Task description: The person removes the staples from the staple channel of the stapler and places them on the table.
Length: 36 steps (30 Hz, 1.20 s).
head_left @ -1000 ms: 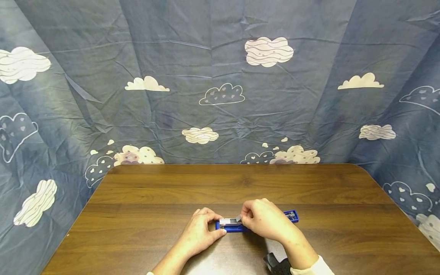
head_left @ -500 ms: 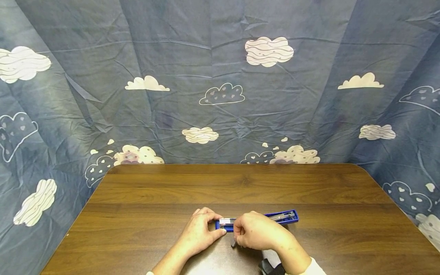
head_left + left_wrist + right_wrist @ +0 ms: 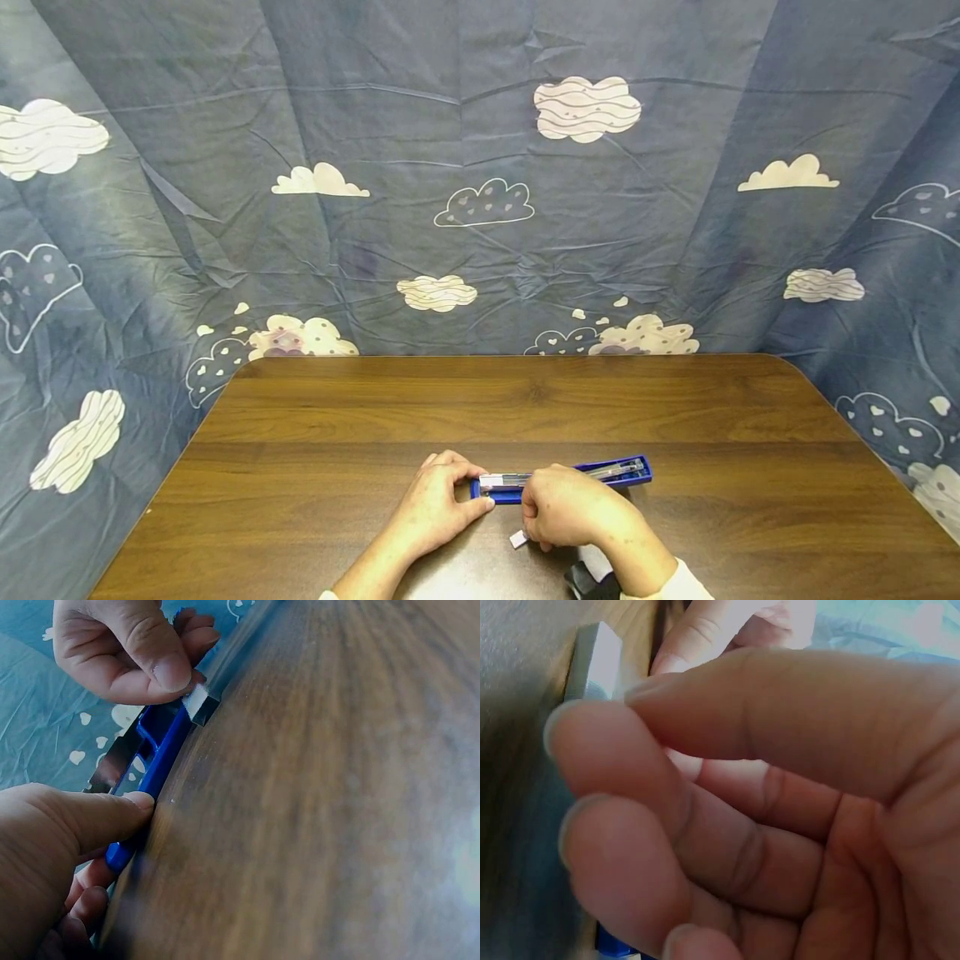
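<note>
A blue stapler point(image 3: 510, 498) lies opened out on the table, its metal magazine point(image 3: 501, 481) showing along the left part. My left hand point(image 3: 438, 504) grips the stapler's left end between thumb and fingers; the left wrist view shows the thumb point(image 3: 112, 817) on the blue edge. My right hand point(image 3: 573, 508) is over the near side of the stapler and covers its middle. Between its thumb and fingertips it pinches a short silver strip of staples point(image 3: 201, 703), which pokes out toward the near left. In the right wrist view the staple strip point(image 3: 596, 664) is partly behind the fingertips.
The brown wooden table point(image 3: 300, 417) extends to a blue cloth point(image 3: 405, 233) with cloud prints hung behind it. A black device point(image 3: 592, 582) is beside the right wrist at the near edge of the view.
My right hand has moved from the stapler's magazine toward the near left with the staple strip, uncovering more of the stapler's right part. The strip has turned in the fingers. My left hand stays put.
</note>
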Motion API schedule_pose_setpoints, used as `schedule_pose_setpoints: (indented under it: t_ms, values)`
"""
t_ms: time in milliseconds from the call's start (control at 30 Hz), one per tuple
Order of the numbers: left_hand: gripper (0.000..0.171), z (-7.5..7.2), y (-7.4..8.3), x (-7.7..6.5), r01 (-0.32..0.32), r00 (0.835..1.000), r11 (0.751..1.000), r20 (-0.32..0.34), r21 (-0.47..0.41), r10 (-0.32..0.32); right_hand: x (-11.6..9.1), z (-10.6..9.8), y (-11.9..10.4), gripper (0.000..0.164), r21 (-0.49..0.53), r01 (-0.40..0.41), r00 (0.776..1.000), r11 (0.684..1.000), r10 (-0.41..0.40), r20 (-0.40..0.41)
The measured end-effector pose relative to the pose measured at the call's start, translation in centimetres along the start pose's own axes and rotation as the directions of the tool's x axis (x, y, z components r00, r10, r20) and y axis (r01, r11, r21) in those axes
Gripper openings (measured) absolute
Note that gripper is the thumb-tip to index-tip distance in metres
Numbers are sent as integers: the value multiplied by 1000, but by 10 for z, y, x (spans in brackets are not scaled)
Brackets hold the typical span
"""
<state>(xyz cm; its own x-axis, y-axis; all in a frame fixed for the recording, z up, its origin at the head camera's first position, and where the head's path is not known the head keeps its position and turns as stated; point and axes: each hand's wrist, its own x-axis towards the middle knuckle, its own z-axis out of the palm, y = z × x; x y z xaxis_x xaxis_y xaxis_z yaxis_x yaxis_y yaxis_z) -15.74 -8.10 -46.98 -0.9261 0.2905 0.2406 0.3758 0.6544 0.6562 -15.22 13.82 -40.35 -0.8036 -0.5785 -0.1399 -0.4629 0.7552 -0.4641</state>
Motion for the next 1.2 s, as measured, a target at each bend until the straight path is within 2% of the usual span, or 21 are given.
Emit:
schedule_pose_setpoints:
  t_ms: [333, 733, 1033, 1200]
  values:
    - [28, -1, 1, 1, -1, 1000, 1000, -1, -4, 1, -1, -3, 2, 30, 7, -48, 999, 999, 48, -23]
    - [29, 0, 0, 0, 15, 1000, 1000, 10, -14, -15, 2, -3, 3, 28, 9, -8, 996, 1000, 9, -84]
    - [28, 0, -2, 0, 18, 1000, 1000, 12, -17, -18, 2, -2, 2, 28, 27, -16, 997, 1000, 18, -71]
    - [27, 1, -2, 1, 12, 1000, 1000, 6, -12, -11, 3, -2, 1, 27, -5, -13, 996, 1000, 12, -87]
